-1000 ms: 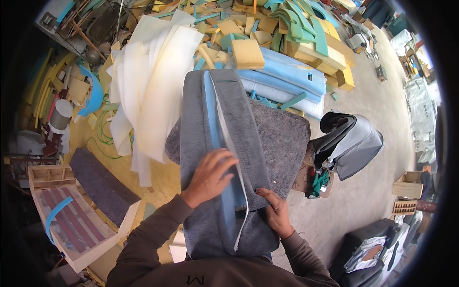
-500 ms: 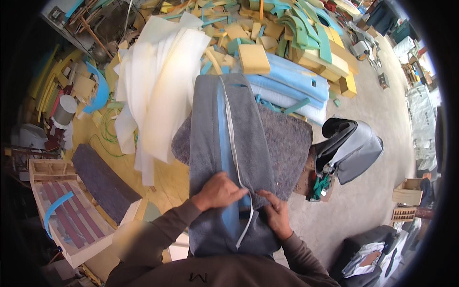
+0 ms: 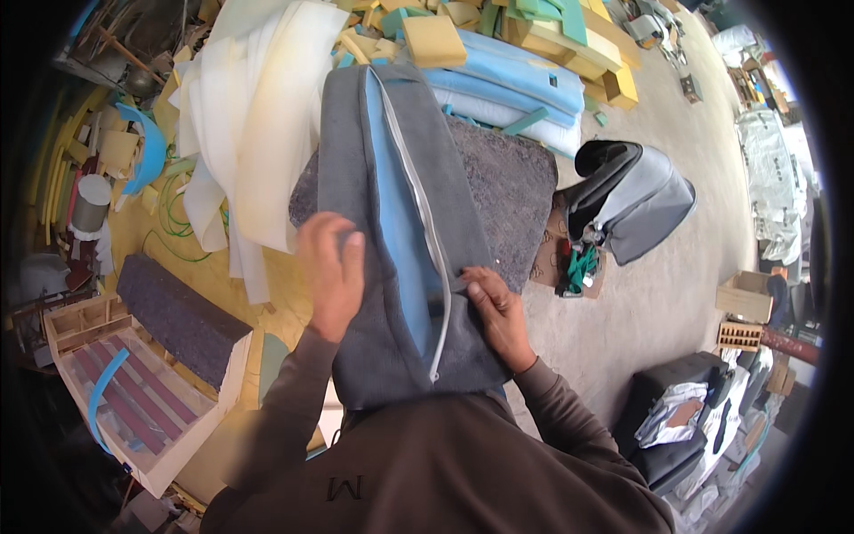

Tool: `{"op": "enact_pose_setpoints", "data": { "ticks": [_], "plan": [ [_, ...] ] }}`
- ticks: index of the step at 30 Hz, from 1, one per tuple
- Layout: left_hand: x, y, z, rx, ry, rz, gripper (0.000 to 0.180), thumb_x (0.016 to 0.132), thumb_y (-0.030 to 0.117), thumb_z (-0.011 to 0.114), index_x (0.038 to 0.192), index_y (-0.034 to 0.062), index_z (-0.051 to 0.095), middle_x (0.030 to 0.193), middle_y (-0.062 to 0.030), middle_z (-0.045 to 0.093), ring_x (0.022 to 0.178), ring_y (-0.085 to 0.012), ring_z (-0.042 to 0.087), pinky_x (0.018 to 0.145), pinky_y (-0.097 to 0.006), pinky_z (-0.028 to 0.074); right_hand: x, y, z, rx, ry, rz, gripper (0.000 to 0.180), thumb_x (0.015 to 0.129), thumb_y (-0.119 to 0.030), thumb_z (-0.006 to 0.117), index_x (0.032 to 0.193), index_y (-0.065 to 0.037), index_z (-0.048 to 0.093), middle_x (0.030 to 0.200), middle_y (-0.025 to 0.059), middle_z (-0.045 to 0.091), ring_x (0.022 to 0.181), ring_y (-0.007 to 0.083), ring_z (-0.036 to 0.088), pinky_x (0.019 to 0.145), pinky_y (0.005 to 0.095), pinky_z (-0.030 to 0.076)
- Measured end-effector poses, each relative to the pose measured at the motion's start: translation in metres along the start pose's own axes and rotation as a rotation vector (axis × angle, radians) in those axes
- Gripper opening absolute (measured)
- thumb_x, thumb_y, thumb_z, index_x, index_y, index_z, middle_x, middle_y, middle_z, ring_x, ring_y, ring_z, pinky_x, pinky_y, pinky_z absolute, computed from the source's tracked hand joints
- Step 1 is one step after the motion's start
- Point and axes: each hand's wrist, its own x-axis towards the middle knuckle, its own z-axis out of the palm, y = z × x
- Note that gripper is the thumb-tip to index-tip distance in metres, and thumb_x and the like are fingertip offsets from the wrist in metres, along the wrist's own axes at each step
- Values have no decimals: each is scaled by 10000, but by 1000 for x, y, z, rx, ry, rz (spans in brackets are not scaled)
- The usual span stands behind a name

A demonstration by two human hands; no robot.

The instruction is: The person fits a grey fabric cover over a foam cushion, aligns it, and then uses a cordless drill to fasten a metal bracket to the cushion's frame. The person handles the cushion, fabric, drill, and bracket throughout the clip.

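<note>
A long grey fabric cushion cover [image 3: 351, 160] lies lengthwise before me, its long slit open. Blue foam [image 3: 396, 222] shows inside the slit, and a pale zipper [image 3: 423, 214] runs down the slit's right edge. Beside the cover's left edge is my left hand [image 3: 334, 276], thumb apart from the bent fingers, with nothing visible in it. At the lower right of the slit, my right hand [image 3: 500, 316] pinches the cover's fabric. The cover rests across a dark speckled felt-covered piece [image 3: 507, 191], whose middle it hides.
White foam sheets [image 3: 267, 133] drape at the far left, beside blue rolls [image 3: 507, 76] and yellow foam blocks [image 3: 434, 42]. A wooden frame [image 3: 142, 445] with a felt-covered side stands at the left. On the floor at right lie a grey-black cover [image 3: 640, 200] and a black upholstered piece [image 3: 663, 400].
My left hand has let go of the slit and moved left and away from me to the cover's left edge. The slit gapes wider, showing more blue foam. The whole view has shifted.
</note>
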Motion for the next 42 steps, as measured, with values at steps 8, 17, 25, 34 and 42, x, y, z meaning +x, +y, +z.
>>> {"op": "enact_pose_setpoints", "data": {
  "ticks": [8, 17, 25, 34, 42],
  "plan": [
    [-82, -4, -42, -727, -301, -801, 1148, 1017, 340, 902, 1769, -136, 177, 1701, -284, 491, 1566, -345, 512, 1309, -421, 417, -20, 22, -17, 408, -32, 614, 948, 1051, -421, 864, 1662, 122, 385, 1586, 237, 601, 1502, 297, 548, 1241, 417, 467],
    [-126, 67, -119, -908, -427, -792, 1071, 1026, 234, 858, 1819, -39, 192, 1725, -208, 461, 1593, -301, 458, 1329, -419, 377, -82, -55, -46, 634, -18, 711, 1093, 1009, -435, 900, 1733, 126, 304, 1675, 265, 529, 1552, 339, 532, 1311, 448, 422],
    [-17, 100, -160, -626, -344, -329, 800, 1142, 272, 697, 1803, 5, 336, 1810, -182, 415, 1694, -299, 354, 1358, -396, 316, -27, -122, -82, 528, -2, 419, 1056, 1074, -476, 748, 1799, 65, 203, 1750, 289, 422, 1589, 376, 473, 1324, 432, 358],
    [119, 150, -221, -494, 39, 271, 583, 1083, 332, 817, 1519, -13, 642, 1410, -116, 721, 1347, -252, 657, 1222, -382, 476, 36, -264, -133, 93, 175, -419, 611, 1210, -483, 619, 1529, 38, 633, 1359, 104, 693, 1286, 165, 591, 1185, 312, 432],
    [249, 239, -315, -617, 114, 645, 1070, 845, 468, 1044, 1725, 146, 528, 1528, -140, 669, 1294, -254, 714, 1102, -385, 596, 47, -428, -197, 81, 99, -768, 1023, 935, -358, 1003, 1670, 57, 425, 1313, 158, 695, 881, 138, 729, 767, 288, 608]
  ]
}}
